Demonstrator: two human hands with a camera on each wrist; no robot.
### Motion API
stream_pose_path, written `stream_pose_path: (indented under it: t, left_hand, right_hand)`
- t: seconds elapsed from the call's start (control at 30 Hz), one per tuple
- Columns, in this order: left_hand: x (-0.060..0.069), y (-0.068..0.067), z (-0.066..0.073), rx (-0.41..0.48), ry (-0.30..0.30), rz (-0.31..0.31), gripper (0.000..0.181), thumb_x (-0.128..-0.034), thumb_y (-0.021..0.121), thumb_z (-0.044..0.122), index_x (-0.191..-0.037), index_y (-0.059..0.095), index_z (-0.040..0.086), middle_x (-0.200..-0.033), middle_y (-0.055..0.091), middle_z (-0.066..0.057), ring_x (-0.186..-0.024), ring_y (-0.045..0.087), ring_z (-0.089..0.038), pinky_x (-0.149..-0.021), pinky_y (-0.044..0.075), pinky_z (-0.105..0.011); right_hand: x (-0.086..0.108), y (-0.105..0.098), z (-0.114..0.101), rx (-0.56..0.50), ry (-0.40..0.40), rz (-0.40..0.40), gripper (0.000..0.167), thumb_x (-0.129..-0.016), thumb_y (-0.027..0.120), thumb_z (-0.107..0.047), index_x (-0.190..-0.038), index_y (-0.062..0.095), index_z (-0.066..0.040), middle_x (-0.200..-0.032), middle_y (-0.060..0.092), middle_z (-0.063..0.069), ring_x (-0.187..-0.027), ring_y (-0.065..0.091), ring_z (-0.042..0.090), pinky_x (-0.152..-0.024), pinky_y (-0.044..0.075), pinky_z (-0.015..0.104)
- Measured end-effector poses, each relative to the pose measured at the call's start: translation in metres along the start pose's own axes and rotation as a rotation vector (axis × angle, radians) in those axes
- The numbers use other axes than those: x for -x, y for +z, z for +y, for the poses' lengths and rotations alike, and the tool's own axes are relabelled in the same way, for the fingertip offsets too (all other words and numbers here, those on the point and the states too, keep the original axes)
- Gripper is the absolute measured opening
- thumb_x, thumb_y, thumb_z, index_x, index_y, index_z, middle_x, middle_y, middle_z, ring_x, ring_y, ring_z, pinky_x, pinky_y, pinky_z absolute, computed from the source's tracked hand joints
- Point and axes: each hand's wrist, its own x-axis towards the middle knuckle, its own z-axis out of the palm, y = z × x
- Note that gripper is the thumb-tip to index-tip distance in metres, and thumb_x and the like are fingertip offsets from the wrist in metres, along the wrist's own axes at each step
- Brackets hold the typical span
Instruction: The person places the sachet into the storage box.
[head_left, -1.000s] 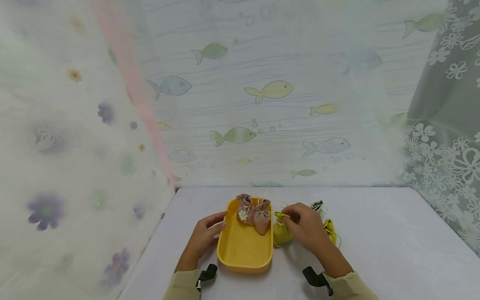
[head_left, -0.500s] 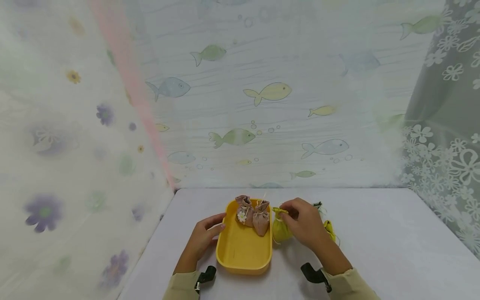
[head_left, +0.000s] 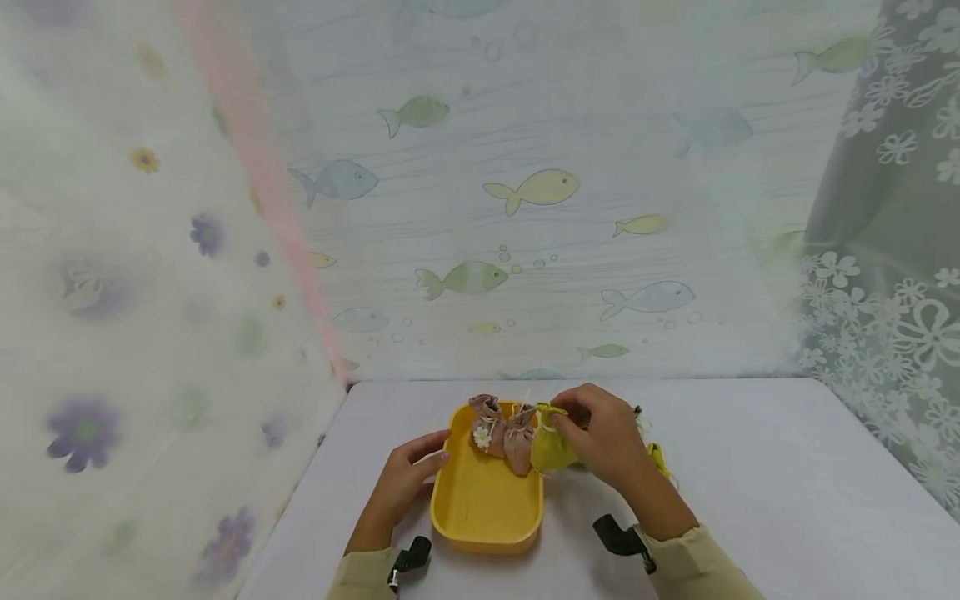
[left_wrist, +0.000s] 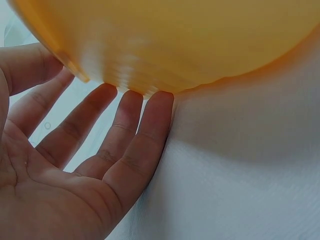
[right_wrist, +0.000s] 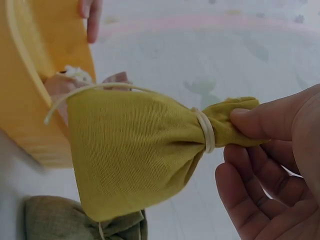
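My right hand [head_left: 606,431] pinches a yellow-green pouch [head_left: 553,443] by its gathered top, at the right rim of the yellow tray [head_left: 487,546]. In the right wrist view thumb and fingers hold the neck above the tied cord, and the pouch [right_wrist: 135,150] hangs off the table. Two brownish-pink pouches, one with a white flower [head_left: 482,437], lie in the tray's far part. My left hand [head_left: 403,479] touches the tray's left side; in the left wrist view its spread, nearly straight fingertips rest against the yellow wall [left_wrist: 165,45].
Another yellow-green pouch [head_left: 658,459] lies right of my right hand, partly hidden by it. A dark green pouch [right_wrist: 60,220] lies below the held one in the right wrist view. A fish-patterned curtain [head_left: 465,333] stands behind the white table [head_left: 787,483].
My right hand has lifted the yellow-green pouch and moved it left, from beside the tray to over its right rim. My left hand stays at the tray's side.
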Motion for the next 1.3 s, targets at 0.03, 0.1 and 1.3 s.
stream_pose_path:
  t: [0.03,0.1,1.3]
  left_hand:
    - [0.000,0.000,0.000,0.001,-0.001,0.002,0.045,-0.0984,0.071,0.026,-0.142,0.064,0.019,-0.151,0.056,-0.013,-0.126,0.064,-0.026,-0.093,0.062,-0.042]
    - [0.000,0.000,-0.001,0.002,-0.001,0.002,0.045,-0.0986,0.071,0.026,-0.143,0.064,0.018,-0.151,0.056,-0.013,-0.126,0.064,-0.027,-0.093,0.062,-0.042]
    - [-0.001,0.000,-0.005,-0.011,0.001,0.003,0.046,-0.0949,0.075,0.032,-0.139,0.067,0.024,-0.148,0.060,-0.007,-0.127,0.063,-0.026,-0.093,0.062,-0.042]
  right_hand:
    - [-0.001,0.001,-0.001,-0.005,0.001,-0.001,0.016,-0.088,0.083,-0.012,-0.100,0.075,-0.015,-0.091,0.069,-0.007,-0.076,0.063,0.006,-0.067,0.059,0.022]
    - [-0.002,0.003,-0.003,-0.008,0.007,-0.008,0.016,-0.087,0.084,-0.014,-0.100,0.075,-0.016,-0.090,0.069,-0.007,-0.076,0.062,0.006,-0.068,0.059,0.021]
    - [-0.016,0.062,-0.030,-0.164,0.041,-0.135,0.011,-0.089,0.083,-0.022,-0.096,0.076,-0.018,-0.087,0.071,-0.010,-0.073,0.065,0.002,-0.067,0.059,0.018]
